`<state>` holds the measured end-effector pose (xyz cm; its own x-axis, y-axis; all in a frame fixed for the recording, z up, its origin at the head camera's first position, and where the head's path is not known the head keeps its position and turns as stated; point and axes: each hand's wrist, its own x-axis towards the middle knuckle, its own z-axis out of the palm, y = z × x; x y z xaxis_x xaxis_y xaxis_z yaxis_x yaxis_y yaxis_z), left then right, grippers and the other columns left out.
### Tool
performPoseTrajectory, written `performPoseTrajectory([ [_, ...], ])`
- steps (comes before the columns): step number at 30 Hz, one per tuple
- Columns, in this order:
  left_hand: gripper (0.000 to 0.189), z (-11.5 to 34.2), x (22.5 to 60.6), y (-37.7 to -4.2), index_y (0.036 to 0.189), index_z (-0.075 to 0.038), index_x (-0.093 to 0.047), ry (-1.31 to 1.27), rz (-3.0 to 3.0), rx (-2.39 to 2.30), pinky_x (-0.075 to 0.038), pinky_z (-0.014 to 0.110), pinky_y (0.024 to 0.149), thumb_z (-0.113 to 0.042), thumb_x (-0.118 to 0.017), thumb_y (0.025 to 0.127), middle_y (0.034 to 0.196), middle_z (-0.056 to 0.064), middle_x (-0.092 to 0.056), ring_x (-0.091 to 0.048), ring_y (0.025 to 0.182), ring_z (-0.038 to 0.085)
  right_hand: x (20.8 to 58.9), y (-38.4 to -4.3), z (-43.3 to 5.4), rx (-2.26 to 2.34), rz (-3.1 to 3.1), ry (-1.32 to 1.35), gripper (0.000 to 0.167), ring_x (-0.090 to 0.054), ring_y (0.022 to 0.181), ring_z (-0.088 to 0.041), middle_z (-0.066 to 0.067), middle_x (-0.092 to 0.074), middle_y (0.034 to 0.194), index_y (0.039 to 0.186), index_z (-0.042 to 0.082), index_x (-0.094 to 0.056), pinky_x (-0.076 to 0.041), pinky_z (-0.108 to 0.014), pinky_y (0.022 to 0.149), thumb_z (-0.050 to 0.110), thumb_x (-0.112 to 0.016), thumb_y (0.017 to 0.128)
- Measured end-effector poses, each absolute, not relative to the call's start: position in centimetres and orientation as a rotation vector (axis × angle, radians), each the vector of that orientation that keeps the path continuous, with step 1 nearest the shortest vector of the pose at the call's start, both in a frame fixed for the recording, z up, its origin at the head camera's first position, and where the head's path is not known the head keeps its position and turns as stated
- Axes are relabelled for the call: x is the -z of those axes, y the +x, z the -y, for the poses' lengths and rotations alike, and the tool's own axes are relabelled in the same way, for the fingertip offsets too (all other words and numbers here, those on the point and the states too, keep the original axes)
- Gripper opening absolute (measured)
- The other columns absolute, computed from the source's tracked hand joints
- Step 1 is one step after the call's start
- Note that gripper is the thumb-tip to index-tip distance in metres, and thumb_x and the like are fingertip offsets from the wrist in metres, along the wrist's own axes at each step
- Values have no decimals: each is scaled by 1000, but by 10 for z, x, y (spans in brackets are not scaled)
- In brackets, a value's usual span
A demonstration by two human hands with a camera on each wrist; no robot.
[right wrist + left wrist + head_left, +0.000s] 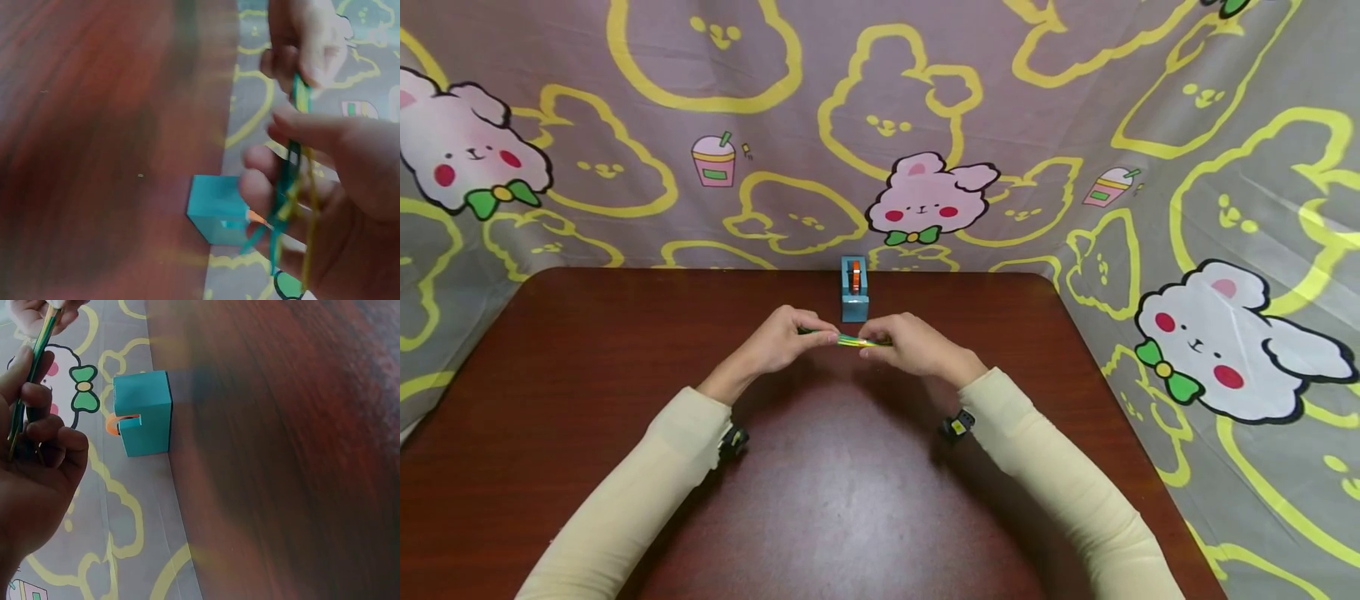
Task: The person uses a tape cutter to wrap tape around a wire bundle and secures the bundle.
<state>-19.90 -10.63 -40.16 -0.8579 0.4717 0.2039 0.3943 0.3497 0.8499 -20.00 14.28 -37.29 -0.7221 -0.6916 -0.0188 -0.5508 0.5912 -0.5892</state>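
Note:
A thin bundle of green and yellow strips (852, 341) stretches between my two hands above the table. My left hand (786, 337) pinches one end between thumb and fingers. The other end is pinched by my right hand (913, 343). Within the right wrist view, loose teal and yellow ends of the bundle (302, 97) hang past the right hand (350, 187), somewhat blurred. Seen from the left wrist, the bundle (39, 347) runs along the curled fingers of the left hand (37, 481), partly hidden by them.
Just beyond the hands stands a blue-green tape dispenser (854, 304) with an orange roll. It sits near the back of the dark brown table (835, 500). A patterned cloth (775, 217) hangs behind the table and along its right side.

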Motion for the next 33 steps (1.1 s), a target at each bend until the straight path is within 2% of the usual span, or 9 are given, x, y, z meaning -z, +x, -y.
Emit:
performPoseTrajectory([
  [3,12,107,402,-198,98,-6,-82,843,-2498,-1546,-37,25,60,-14,-77,90,80,4,-69,-51,71,15,368,-205,-146,859,-2402,-1009,12,-58,67,-17,-12,-70,84,106,12,-72,-50,-30,60,20,-70,97],
  [5,12,107,403,-197,98,-7,-82,856,-2483,-1560,-38,25,60,-14,-77,90,80,4,-69,-51,71,15,366,-208,-148,902,-2292,-997,14,-58,64,-22,-15,-67,79,106,9,-72,-50,-32,57,21,-69,98],
  [8,12,108,404,-196,98,-6,-82,870,-2453,-1597,-38,25,60,-13,-77,89,79,3,-68,-51,71,15,368,-213,-152,972,-2174,-952,18,-56,62,-25,-14,-62,73,106,8,-73,-49,-36,55,24,-69,98],
  [12,11,107,404,-195,98,-6,-82,890,-2423,-1631,-37,25,59,-11,-77,90,78,3,-67,-48,69,15,376,-220,-157,1053,-2071,-886,22,-53,60,-21,-9,-58,68,106,8,-74,-46,-37,55,28,-67,99],
  [18,11,108,403,-194,99,-6,-81,902,-2429,-1642,-36,25,58,-11,-77,90,76,2,-66,-46,68,15,390,-222,-166,1243,-1827,-745,37,-48,55,-17,-7,-55,63,119,-11,-65,-47,-32,60,22,-60,103],
  [23,13,112,404,-193,101,-7,-81,849,-2452,-1669,-37,26,59,-14,-77,90,77,3,-65,-47,69,17,401,-220,-173,1483,-1660,-563,37,-49,55,-14,-5,-59,65,122,-19,-59,-47,-30,61,14,-54,105],
  [25,14,114,405,-193,101,-8,-81,813,-2462,-1688,-37,25,59,-15,-77,90,77,6,-64,-46,70,18,404,-219,-175,1586,-1636,-495,36,-50,57,-14,-6,-62,69,123,-18,-58,-48,-31,63,12,-53,105],
  [30,16,119,410,-193,103,-7,-81,797,-2486,-1731,-38,25,62,-14,-77,90,80,19,-64,-48,73,23,407,-215,-178,1794,-1625,-339,27,-57,65,-16,-10,-67,80,121,-5,-66,-52,-30,67,14,-55,105],
  [33,15,120,411,-194,103,-7,-81,799,-2516,-1717,-39,25,62,-15,-77,90,80,19,-64,-48,74,26,408,-212,-178,1871,-1631,-291,23,-58,66,-16,-10,-69,84,117,2,-69,-53,-29,67,15,-55,105],
])
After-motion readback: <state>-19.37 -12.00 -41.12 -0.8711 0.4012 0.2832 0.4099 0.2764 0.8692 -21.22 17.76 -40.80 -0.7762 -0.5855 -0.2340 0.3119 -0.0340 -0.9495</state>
